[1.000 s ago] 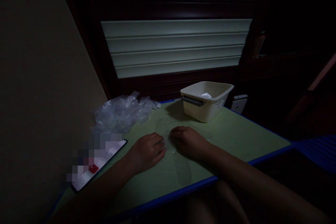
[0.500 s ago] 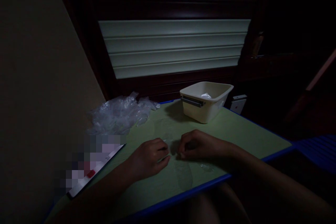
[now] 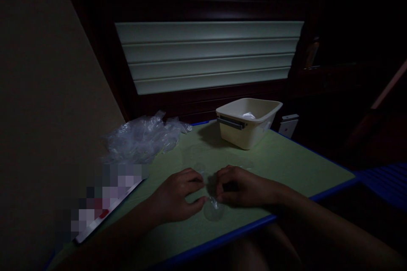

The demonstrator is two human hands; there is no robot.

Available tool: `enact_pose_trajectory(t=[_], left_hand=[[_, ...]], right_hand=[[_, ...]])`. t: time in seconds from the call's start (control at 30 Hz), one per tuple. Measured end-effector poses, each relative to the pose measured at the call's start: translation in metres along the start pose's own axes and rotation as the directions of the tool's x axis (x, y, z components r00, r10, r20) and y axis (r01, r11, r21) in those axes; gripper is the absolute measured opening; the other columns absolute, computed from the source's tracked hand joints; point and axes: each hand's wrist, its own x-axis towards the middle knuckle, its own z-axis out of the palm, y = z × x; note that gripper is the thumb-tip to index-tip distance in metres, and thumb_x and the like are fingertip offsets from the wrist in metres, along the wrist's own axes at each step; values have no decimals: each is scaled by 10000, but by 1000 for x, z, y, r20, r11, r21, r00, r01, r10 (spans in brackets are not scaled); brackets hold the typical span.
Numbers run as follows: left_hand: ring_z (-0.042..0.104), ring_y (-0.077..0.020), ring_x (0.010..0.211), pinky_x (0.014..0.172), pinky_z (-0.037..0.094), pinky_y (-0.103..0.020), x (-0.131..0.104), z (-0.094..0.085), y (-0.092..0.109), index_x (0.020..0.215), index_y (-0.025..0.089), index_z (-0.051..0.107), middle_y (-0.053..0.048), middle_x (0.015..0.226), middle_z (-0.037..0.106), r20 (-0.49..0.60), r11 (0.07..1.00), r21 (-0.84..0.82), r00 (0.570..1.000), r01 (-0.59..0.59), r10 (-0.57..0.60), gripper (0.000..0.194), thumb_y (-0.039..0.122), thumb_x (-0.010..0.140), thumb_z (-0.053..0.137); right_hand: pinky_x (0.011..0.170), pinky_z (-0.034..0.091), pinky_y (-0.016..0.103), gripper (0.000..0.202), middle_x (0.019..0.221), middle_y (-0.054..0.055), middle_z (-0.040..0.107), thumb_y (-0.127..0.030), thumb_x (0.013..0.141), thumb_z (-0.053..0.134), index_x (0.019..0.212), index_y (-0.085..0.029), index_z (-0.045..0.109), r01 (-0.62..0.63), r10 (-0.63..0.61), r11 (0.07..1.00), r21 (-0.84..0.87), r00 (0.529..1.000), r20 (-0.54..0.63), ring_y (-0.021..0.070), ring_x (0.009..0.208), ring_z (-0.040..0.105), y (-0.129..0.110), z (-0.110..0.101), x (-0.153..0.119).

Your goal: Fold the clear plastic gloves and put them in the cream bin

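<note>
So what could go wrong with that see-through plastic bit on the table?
Maybe a few things. The clear plastic piece is hard to see on the green table in this dim light, so it could be missed. It looks thin and lies right by the left hand and right hand, so fingers might crease it. And the left forearm is close to the flat screen device, so it could get bumped.

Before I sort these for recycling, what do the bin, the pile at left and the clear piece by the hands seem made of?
Bin: likely hard plastic, smooth satin; its walls look even and stiff.
Pile: probably thin plastic film, glossy; it crumples and glints.
Piece: apparently clear, shiny plastic; the table shows through; exact kind unclear.
</note>
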Motion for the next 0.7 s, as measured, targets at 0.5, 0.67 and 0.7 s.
enact_pose_trajectory(t=[0.5,0.67,0.7], left_hand=[[556,-157,733,647,443,-259,4,3,-2,730,152,653,-47,765,621,23,1000,-13,1000,-11,11,190,162,859,514],[562,-155,737,646,445,-260,4,4,-3,714,144,647,-52,772,619,7,1000,6,1000,-17,17,206,155,863,506],[564,-156,735,646,447,-262,4,4,-3,709,146,646,-51,770,619,6,1000,13,1000,-19,19,211,155,864,503]], right_hand=[[692,440,260,277,902,32,569,-226,703,654,949,-155,547,-54,59,986,159,998,-30,143,794,528,0,0,-3],[688,428,267,393,834,10,542,-178,617,705,976,-159,547,-122,111,979,-161,991,-78,151,761,505,-3,1,-3],[661,421,257,364,784,-4,535,-192,630,703,960,-157,553,-121,108,977,-174,991,-81,140,715,498,-3,2,-2]])
